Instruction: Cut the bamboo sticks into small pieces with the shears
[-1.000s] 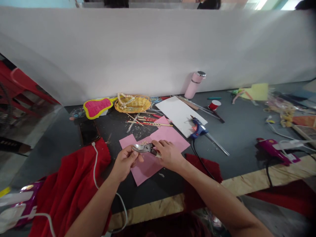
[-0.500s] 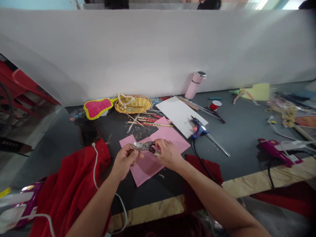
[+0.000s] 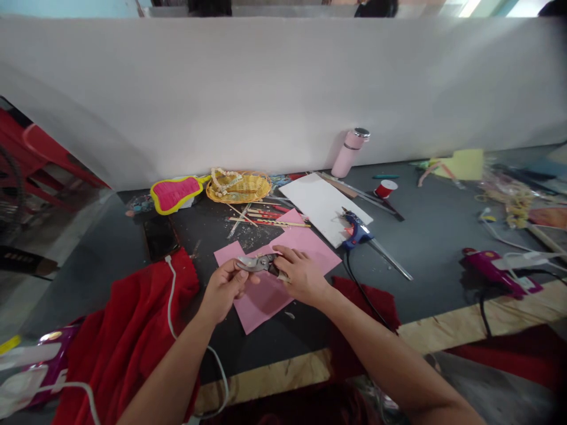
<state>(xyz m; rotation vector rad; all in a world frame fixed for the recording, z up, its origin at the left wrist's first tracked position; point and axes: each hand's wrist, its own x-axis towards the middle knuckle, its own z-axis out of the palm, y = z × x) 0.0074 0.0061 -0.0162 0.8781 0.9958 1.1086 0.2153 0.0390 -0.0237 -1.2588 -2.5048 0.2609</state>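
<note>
My right hand is wrapped round the handles of a pair of pruning shears, whose metal blades point left. At the blade end, the thumb and fingers of my left hand are pinched together. Whatever sits between them is too small to make out. Both hands are over folded pink paper on the dark table. Beyond the paper lie several thin sticks, some with red markings, among small scraps.
A glue gun rests by a white board, near a pink bottle and red thread spool. At left are a yellow basket, a phone and red cloth; a white cable crosses the cloth.
The fingers of my right hand have shifted slightly on the shears' handles, the index finger stretching a little further up and left. My left hand has barely moved.
</note>
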